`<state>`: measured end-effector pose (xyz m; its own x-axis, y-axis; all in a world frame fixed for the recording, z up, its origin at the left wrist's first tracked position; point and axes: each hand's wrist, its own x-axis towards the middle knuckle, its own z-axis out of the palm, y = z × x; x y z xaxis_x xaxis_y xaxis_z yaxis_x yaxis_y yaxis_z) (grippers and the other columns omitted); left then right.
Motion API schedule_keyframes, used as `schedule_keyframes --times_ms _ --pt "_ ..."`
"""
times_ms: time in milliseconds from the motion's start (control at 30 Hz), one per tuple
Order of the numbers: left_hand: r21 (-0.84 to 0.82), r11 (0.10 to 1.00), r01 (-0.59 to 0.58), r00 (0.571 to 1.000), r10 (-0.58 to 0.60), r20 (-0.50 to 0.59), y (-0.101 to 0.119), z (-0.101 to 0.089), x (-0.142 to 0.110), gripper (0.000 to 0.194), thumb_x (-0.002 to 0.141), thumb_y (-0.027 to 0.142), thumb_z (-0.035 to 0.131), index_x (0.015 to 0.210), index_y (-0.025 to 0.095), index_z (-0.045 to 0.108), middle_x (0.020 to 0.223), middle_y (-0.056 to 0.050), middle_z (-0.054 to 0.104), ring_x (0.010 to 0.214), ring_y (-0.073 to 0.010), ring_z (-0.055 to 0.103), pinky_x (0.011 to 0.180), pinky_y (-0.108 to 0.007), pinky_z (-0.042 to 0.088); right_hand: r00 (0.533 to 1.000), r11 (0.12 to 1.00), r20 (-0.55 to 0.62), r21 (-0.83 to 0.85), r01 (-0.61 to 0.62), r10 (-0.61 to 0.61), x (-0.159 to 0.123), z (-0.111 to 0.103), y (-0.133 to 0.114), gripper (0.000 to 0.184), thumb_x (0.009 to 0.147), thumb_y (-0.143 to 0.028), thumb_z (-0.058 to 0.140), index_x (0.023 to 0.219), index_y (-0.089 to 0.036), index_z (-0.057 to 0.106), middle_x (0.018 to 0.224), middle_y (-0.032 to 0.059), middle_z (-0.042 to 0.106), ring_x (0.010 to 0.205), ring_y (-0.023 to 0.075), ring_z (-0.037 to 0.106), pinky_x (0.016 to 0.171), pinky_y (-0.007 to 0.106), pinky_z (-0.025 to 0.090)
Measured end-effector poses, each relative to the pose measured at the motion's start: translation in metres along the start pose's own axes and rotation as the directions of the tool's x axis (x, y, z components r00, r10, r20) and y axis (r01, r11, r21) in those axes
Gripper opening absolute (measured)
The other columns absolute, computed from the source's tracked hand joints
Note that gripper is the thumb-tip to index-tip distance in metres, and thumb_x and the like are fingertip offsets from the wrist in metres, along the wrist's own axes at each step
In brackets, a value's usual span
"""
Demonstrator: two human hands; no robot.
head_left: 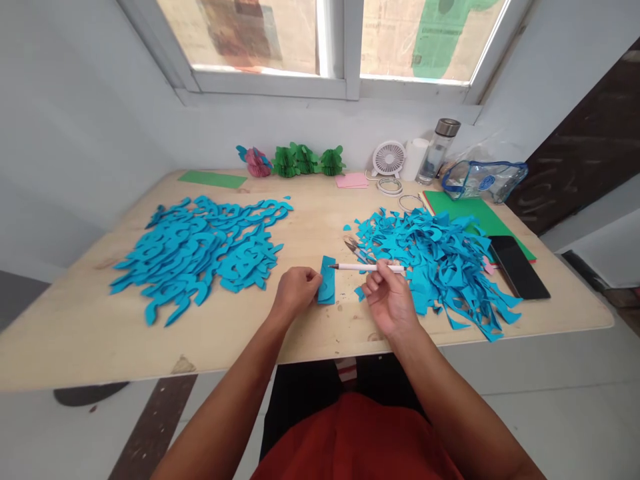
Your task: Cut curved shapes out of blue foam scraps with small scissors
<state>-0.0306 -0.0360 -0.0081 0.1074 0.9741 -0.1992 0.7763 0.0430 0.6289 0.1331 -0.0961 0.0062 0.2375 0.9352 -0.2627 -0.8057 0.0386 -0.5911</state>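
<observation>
Currently, blue cutouts (175,250) lie toward the left edge of the table (310,207). Near its front edge, the left hand (297,290) pinches a blue paper strip (327,283); the right hand (393,300) holds a white pen (357,267). Blue scraps (433,253) lie rightward.

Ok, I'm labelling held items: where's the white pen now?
In the head view, the white pen is in the right hand, right of centre, its tip pointing left toward the blue paper strip.

One head-worn camera looks forward and down, from above the red garment (350,440) at six o'clock, across the near table (235,340) toward the window (353,50) at twelve.
</observation>
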Motion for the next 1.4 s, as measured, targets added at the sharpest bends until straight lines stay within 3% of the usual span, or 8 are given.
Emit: schedule_keyframes --times_ms 233,367,767,933,1033,1167,1267,1400 --pt "0.092 0.996 -0.015 1.0 0.015 0.008 0.004 -0.001 -0.002 0.027 0.074 0.022 0.047 0.051 0.02 0.061 0.046 -0.004 0.06 0.059 -0.0195 0.059 0.055 -0.026 0.034 0.993 0.956 0.04 -0.27 0.115 -0.108 0.005 0.017 0.036 0.028 0.078 -0.041 0.065 0.1 -0.022 0.066 0.085 0.0028 0.072 0.078 0.0164 0.066 0.068 0.029 0.05" --pt "0.123 0.992 -0.024 1.0 0.023 0.004 0.005 -0.001 -0.002 0.028 0.075 0.023 0.047 0.055 0.019 0.065 0.048 -0.005 0.061 0.058 -0.0195 0.058 0.055 -0.026 0.033 0.995 0.944 0.084 -0.32 0.078 -0.054 0.009 0.02 0.051 0.035 0.077 -0.045 0.065 0.104 -0.024 0.064 0.101 0.0053 0.071 0.092 0.0195 0.066 0.077 0.033 0.052" --pt "0.229 0.973 -0.043 0.999 0.047 -0.015 0.003 0.002 -0.001 0.03 0.083 0.027 0.046 0.071 0.017 0.072 0.07 -0.011 0.071 0.069 -0.0231 0.063 0.056 -0.028 0.032 0.983 0.862 0.14 -0.478 0.169 -0.115 0.017 0.012 0.072 0.037 0.079 -0.047 0.062 0.106 -0.023 0.065 0.105 0.0058 0.068 0.104 0.0218 0.062 0.089 0.037 0.05" --pt "0.267 0.958 -0.107 0.979 0.149 -0.141 -0.012 0.002 -0.014 0.028 0.085 0.023 0.044 0.091 0.017 0.071 0.089 -0.012 0.073 0.084 -0.0264 0.066 0.068 -0.031 0.042 0.984 0.842 0.146 -0.514 0.166 -0.105 0.016 0.011 0.072 0.036 0.081 -0.046 0.061 0.107 -0.022 0.065 0.106 0.0066 0.068 0.103 0.0216 0.063 0.09 0.037 0.049" --pt "0.253 0.926 -0.279 0.919 0.334 -0.209 -0.027 0.001 -0.019 0.028 0.085 0.018 0.043 0.095 0.016 0.069 0.097 -0.012 0.072 0.093 -0.0249 0.064 0.08 -0.033 0.046 0.984 0.851 0.145 -0.5 0.161 -0.102 0.016 0.009 0.073 0.036 0.081 -0.046 0.061 0.107 -0.022 0.064 0.105 0.0064 0.069 0.104 0.0215 0.063 0.091 0.038 0.048" --pt "0.273 0.745 -0.609 0.737 0.659 -0.152 -0.044 -0.001 -0.017 0.029 0.087 0.016 0.042 0.101 0.017 0.068 0.111 -0.013 0.068 0.107 -0.0253 0.06 0.093 -0.04 0.046 0.983 0.856 0.152 -0.488 0.169 -0.107 0.017 0.008 0.074 0.036 0.081 -0.047 0.062 0.106 -0.022 0.064 0.105 0.0066 0.069 0.105 0.0214 0.063 0.093 0.038 0.048" --pt "0.296 0.607 -0.738 0.62 0.782 -0.059 -0.051 -0.002 -0.013 0.032 0.089 0.017 0.041 0.111 0.016 0.065 0.12 -0.013 0.065 0.116 -0.0265 0.056 0.098 -0.045 0.045 0.982 0.862 0.15 -0.476 0.172 -0.113 0.016 0.008 0.075 0.036 0.08 -0.047 0.063 0.105 -0.022 0.064 0.105 0.0069 0.069 0.105 0.0216 0.063 0.095 0.039 0.048" --pt "0.333 0.531 -0.779 0.569 0.822 0.019 -0.055 -0.004 -0.011 0.031 0.089 0.017 0.042 0.113 0.015 0.063 0.124 -0.014 0.062 0.121 -0.0287 0.052 0.098 -0.047 0.045 0.983 0.866 0.143 -0.47 0.171 -0.117 0.016 0.009 0.075 0.034 0.08 -0.047 0.064 0.103 -0.022 0.064 0.105 0.0068 0.069 0.105 0.022 0.064 0.097 0.041 0.047"
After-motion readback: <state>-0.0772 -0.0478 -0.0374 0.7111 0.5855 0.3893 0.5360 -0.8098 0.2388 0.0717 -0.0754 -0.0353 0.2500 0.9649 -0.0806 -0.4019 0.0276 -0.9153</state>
